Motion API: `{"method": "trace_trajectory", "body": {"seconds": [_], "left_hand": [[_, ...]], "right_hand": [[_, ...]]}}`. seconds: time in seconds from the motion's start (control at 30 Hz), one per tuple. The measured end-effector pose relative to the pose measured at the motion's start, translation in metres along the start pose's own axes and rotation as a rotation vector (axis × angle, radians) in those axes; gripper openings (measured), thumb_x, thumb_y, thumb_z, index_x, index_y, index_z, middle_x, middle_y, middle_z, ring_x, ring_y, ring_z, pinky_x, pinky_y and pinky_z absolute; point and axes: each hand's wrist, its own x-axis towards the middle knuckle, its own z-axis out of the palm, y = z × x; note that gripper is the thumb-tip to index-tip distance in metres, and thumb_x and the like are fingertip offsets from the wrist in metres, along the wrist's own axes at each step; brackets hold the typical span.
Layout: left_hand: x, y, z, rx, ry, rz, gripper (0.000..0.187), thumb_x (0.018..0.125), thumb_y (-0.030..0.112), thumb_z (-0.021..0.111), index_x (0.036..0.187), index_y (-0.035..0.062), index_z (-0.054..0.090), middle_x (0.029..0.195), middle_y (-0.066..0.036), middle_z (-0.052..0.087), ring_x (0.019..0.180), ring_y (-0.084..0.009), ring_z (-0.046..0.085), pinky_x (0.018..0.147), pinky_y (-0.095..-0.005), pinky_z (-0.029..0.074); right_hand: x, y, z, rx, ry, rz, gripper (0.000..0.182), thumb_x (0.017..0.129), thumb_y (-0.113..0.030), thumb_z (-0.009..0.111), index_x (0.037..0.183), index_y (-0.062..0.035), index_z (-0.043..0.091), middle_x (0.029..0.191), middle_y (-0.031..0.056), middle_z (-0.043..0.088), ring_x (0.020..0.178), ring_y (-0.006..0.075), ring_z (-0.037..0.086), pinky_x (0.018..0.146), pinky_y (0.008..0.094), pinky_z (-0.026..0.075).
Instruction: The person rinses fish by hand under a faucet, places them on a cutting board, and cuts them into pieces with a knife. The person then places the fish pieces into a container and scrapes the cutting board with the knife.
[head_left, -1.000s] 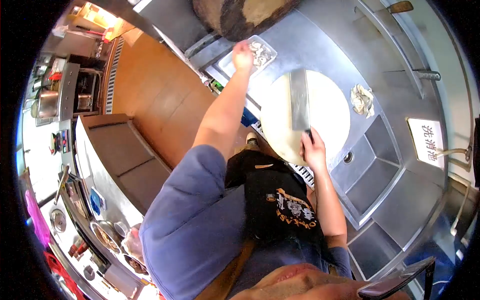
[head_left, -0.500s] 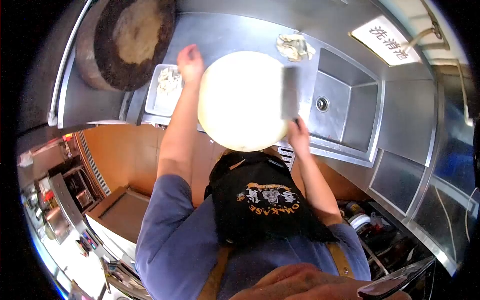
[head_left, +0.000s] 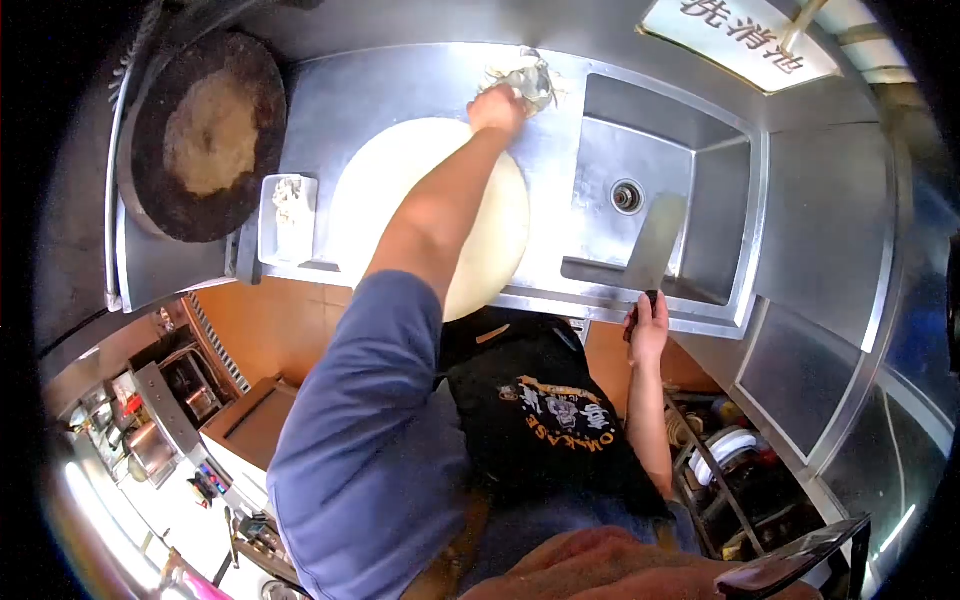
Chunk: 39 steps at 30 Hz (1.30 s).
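My left hand (head_left: 498,110) reaches across the round white cutting board (head_left: 500,220) to a crumpled, grubby cloth (head_left: 535,82) on the steel counter. Its fingers are closed at the cloth's near edge. In my right hand (head_left: 648,325) is a cleaver (head_left: 656,240), gripped by its dark handle. The broad blade points away from me, over the sink. Left of the board, a white plastic tub (head_left: 267,240) contains pale cut pieces (head_left: 290,203).
A steel sink (head_left: 705,225) with a drain is set into the counter on the right. At the far left stands a thick, dark, round wooden block (head_left: 215,130). A sign (head_left: 745,40) hangs on the back wall. Dishes (head_left: 725,455) sit on a low rack at lower right.
My left hand has gone from beside the tub across the board to the cloth. My right hand has carried the cleaver rightward from the board's edge to over the sink. The view has shifted.
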Motion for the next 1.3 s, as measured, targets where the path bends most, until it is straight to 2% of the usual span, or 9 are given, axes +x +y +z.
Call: {"method": "trace_trajectory", "body": {"seconds": [0.2, 0.23, 0.5, 0.6, 0.67, 0.87, 0.93, 1.07, 1.3], "left_hand": [[-0.008, -0.035, -0.039, -0.227, 0.014, -0.21, 0.028, 0.081, 0.035, 0.064, 0.096, 0.0134, 0.072, 0.101, -0.014, 0.071, 0.1, -0.0338, 0.066, 0.088, -0.0425, 0.051], [-0.012, -0.036, -0.05, -0.213, -0.002, -0.221, 0.025, 0.08, 0.03, 0.065, 0.095, 0.0122, 0.073, 0.102, -0.015, 0.071, 0.101, -0.034, 0.065, 0.089, -0.0417, 0.051], [-0.015, -0.115, -0.073, 0.077, -0.087, -0.171, 0.028, 0.077, 0.027, 0.067, 0.094, 0.0059, 0.073, 0.102, -0.017, 0.071, 0.099, -0.0358, 0.066, 0.086, -0.042, 0.052], [-0.04, -0.115, -0.099, -0.232, -0.038, -0.215, 0.023, 0.079, 0.023, 0.067, 0.087, 0.0023, 0.071, 0.089, -0.015, 0.072, 0.083, -0.0299, 0.068, 0.076, -0.0385, 0.053], [-0.057, -0.115, -0.106, -0.826, -0.053, -0.29, 0.017, 0.081, 0.018, 0.065, 0.08, 0.0013, 0.067, 0.074, -0.009, 0.066, 0.066, -0.0191, 0.062, 0.064, -0.033, 0.051], [-0.139, -0.15, -0.126, -0.952, 0.012, -0.478, 0.009, 0.084, 0.01, 0.061, 0.086, 0.0014, 0.061, 0.069, -0.004, 0.059, 0.06, -0.0119, 0.053, 0.056, -0.0272, 0.044], [-0.171, -0.176, -0.128, -0.874, -0.013, -0.507, 0.015, 0.083, 0.012, 0.062, 0.093, 0.0007, 0.061, 0.072, -0.005, 0.062, 0.062, -0.0131, 0.056, 0.058, -0.0279, 0.046], [-0.219, -0.215, -0.126, -0.507, -0.018, -0.447, 0.032, 0.08, 0.023, 0.068, 0.108, 0.0083, 0.062, 0.074, -0.01, 0.067, 0.071, -0.0249, 0.066, 0.067, -0.0379, 0.052], [-0.207, -0.203, -0.107, -0.055, 0.327, -0.141, 0.029, 0.077, 0.036, 0.075, 0.089, 0.0103, 0.069, 0.092, -0.011, 0.068, 0.087, -0.032, 0.065, 0.076, -0.0431, 0.052]], "right_hand": [[0.033, -0.024, 0.013, -0.069, -0.185, 0.041, 0.019, 0.098, -0.021, 0.054, 0.113, -0.0093, 0.054, 0.068, -0.0009, 0.052, 0.05, 0.0087, 0.049, 0.043, 0.0232, 0.038], [0.041, -0.026, 0.015, -0.045, -0.227, 0.065, 0.034, 0.098, -0.02, 0.056, 0.13, -0.0085, 0.05, 0.067, -0.0007, 0.052, 0.051, 0.0098, 0.05, 0.043, 0.0254, 0.039], [0.045, -0.056, 0.067, -0.085, -0.474, 0.067, 0.038, 0.1, -0.015, 0.052, 0.136, -0.0086, 0.046, 0.071, 0.0004, 0.052, 0.05, 0.0089, 0.049, 0.042, 0.0252, 0.038], [0.032, -0.046, 0.087, -0.052, -0.561, 0.038, 0.039, 0.099, -0.015, 0.052, 0.137, -0.0086, 0.046, 0.072, 0.0001, 0.053, 0.05, 0.0084, 0.049, 0.043, 0.0246, 0.039], [0.021, -0.045, 0.096, -0.108, -0.665, 0.072, 0.044, 0.1, -0.014, 0.052, 0.142, -0.0078, 0.042, 0.07, 0.0001, 0.053, 0.051, 0.0082, 0.049, 0.045, 0.0235, 0.04], [-0.001, -0.009, 0.119, -0.186, -0.755, 0.212, 0.045, 0.101, -0.02, 0.052, 0.143, -0.0083, 0.041, 0.071, 0.001, 0.053, 0.054, 0.01, 0.05, 0.047, 0.0248, 0.042], [-0.012, -0.016, 0.124, -0.278, -0.707, 0.186, 0.028, 0.1, -0.02, 0.053, 0.125, -0.0053, 0.052, 0.072, 0.0022, 0.056, 0.054, 0.0102, 0.051, 0.048, 0.026, 0.043], [-0.004, -0.013, 0.129, -0.507, -0.731, -0.026, 0.007, 0.096, -0.01, 0.054, 0.094, -0.0067, 0.049, 0.073, 0.0043, 0.058, 0.058, 0.0119, 0.055, 0.05, 0.0276, 0.045], [-0.035, -0.031, 0.197, -0.739, -0.774, -0.222, 0.01, 0.098, -0.013, 0.052, 0.094, -0.0042, 0.049, 0.065, 0.0027, 0.053, 0.051, 0.011, 0.051, 0.046, 0.0283, 0.041]]}}
